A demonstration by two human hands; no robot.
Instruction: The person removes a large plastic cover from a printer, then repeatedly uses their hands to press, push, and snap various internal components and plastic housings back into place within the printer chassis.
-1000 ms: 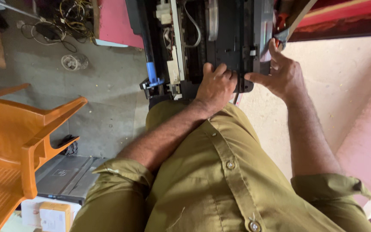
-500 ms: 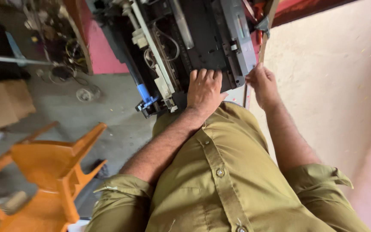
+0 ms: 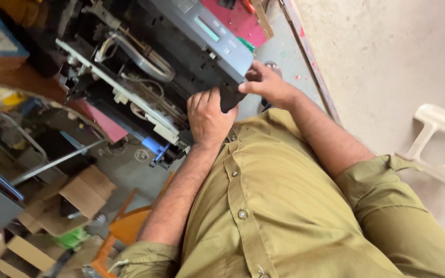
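The left hand (image 3: pixel 208 116) lies flat on the opened printer (image 3: pixel 150 72); the right hand (image 3: pixel 269 85) is clamped on its grey panel corner (image 3: pixel 233 56).

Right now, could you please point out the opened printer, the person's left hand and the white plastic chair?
opened printer (image 3: pixel 145 67): head view, on its exposed inner frame.
left hand (image 3: pixel 207 116): head view, on the back of the hand.
white plastic chair (image 3: pixel 441 141): head view, on its leg and frame.

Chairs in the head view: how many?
2. An orange plastic chair at the bottom left, partly hidden behind the person's left forearm, and a white plastic chair at the right edge by the wall. Clutter on the left may hide more.
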